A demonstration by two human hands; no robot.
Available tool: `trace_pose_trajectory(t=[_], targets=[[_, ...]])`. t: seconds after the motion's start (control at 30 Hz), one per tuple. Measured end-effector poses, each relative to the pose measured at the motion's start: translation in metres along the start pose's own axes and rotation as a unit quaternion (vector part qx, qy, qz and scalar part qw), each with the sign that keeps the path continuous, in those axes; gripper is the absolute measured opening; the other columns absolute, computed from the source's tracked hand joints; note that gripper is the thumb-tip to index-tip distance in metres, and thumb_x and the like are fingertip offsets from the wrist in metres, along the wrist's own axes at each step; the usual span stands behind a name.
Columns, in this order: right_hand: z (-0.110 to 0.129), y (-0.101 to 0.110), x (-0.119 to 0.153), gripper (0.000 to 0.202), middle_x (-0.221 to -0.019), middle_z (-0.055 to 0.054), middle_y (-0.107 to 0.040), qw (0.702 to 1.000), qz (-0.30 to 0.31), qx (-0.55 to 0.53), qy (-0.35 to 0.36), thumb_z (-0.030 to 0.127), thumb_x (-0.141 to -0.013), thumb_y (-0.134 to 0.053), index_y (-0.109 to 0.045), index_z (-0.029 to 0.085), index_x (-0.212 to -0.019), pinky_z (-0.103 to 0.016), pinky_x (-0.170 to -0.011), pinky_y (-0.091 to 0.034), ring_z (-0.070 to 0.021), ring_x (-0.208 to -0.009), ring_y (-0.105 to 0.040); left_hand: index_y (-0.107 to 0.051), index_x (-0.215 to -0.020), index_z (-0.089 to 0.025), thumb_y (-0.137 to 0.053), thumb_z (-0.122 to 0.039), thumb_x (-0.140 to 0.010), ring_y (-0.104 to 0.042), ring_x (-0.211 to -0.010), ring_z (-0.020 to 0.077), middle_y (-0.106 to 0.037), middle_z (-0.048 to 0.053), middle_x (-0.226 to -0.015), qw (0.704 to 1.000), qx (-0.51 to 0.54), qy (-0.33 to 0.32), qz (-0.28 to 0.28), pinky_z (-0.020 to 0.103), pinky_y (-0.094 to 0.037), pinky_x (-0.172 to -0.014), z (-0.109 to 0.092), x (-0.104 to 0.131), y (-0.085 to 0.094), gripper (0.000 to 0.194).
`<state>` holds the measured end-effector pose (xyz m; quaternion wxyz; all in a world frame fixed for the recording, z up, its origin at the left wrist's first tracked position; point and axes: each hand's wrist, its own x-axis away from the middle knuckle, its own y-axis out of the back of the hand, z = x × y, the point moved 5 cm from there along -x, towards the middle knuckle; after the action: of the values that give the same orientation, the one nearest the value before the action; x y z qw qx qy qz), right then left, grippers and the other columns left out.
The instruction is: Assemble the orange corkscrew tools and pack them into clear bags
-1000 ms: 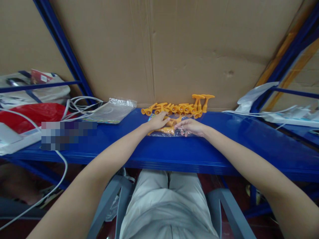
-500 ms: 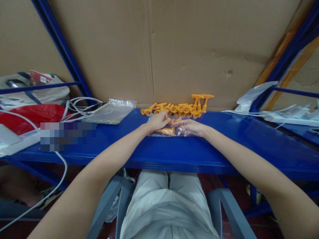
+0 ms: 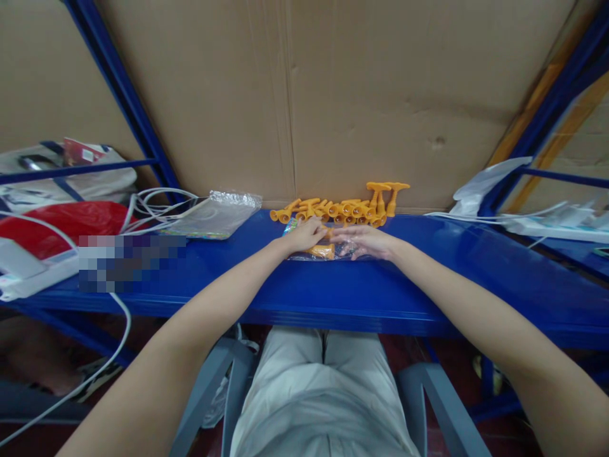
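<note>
A clear plastic bag [image 3: 343,251] with a colourful printed edge lies on the blue table, and an orange piece with a flared end [image 3: 322,251] shows inside it. My left hand [image 3: 304,235] rests over the bag's left part, its fingers bent down on the bag and an orange piece. From the other side my right hand [image 3: 368,242] reaches in at the bag's right end, fingers stretched to the left and the thumb lower, with film between them. Behind both hands is a row of stacked orange T-shaped pieces [image 3: 349,208]; a few stand upright at its right end.
Flat clear bags [image 3: 214,216] lie on the table [image 3: 409,292] to the left, near white cables [image 3: 164,193], a red bag [image 3: 66,222] and a power strip [image 3: 42,273]. Cardboard [image 3: 371,95] walls the back. Another power strip [image 3: 556,223] is at the right.
My left hand has lowered and flattened slightly over the bag. My right fingers have spread a little and sit further over the bag's opening. The orange row is unchanged.
</note>
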<state>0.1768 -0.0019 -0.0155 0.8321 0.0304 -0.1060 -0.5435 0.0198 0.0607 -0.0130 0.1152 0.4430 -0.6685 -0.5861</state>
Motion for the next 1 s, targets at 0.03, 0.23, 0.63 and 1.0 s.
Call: trace_pose_trajectory(t=[0.03, 0.23, 0.63, 1.0], targets=[[0.004, 0.004, 0.002, 0.040, -0.132, -0.010, -0.064, 1.000, -0.010, -0.002, 0.001, 0.015, -0.090, -0.059, -0.063, 0.022, -0.129, -0.018, -0.054, -0.056, -0.0081, -0.068, -0.068, -0.043, -0.070, -0.021, -0.045, -0.031, -0.092, -0.057, -0.092, 0.0216, -0.059, 0.005, -0.087, 1.000, 0.000, 0.000, -0.004, 0.043, -0.043, -0.096, 0.001, 0.000, 0.000, 0.024], [0.035, 0.051, 0.008, 0.022, -0.113, -0.016, -0.072, 0.979, -0.179, 0.086, 0.044, 0.020, -0.093, -0.058, -0.070, 0.011, -0.109, -0.016, -0.048, -0.052, -0.0085, -0.060, -0.065, -0.041, -0.070, -0.022, -0.046, -0.029, -0.090, -0.056, -0.090, 0.0208, -0.057, 0.005, -0.086, 1.000, -0.017, -0.006, -0.012, 0.038, -0.046, -0.091, 0.008, -0.003, -0.002, 0.022], [0.081, 0.060, -0.065, 0.033, -0.118, -0.015, -0.071, 0.882, -0.214, 0.402, 0.121, 0.017, -0.084, -0.065, -0.073, 0.012, -0.115, -0.039, -0.096, -0.051, -0.0292, -0.110, -0.066, -0.044, -0.073, -0.021, -0.045, -0.027, -0.091, -0.058, -0.090, 0.0215, -0.060, 0.006, -0.090, 1.000, -0.029, 0.005, -0.008, 0.038, -0.047, -0.089, 0.011, -0.003, 0.001, 0.019], [0.065, 0.021, -0.106, 0.055, -0.120, -0.011, -0.071, 0.739, -0.135, 0.660, 0.027, 0.019, -0.072, -0.072, -0.065, 0.026, -0.125, -0.049, -0.101, -0.041, -0.0316, -0.118, -0.062, -0.041, -0.072, -0.022, -0.043, -0.029, -0.092, -0.058, -0.090, 0.0213, -0.059, 0.005, -0.088, 0.999, -0.046, 0.001, 0.000, 0.037, -0.047, -0.088, 0.012, -0.004, -0.002, 0.021]])
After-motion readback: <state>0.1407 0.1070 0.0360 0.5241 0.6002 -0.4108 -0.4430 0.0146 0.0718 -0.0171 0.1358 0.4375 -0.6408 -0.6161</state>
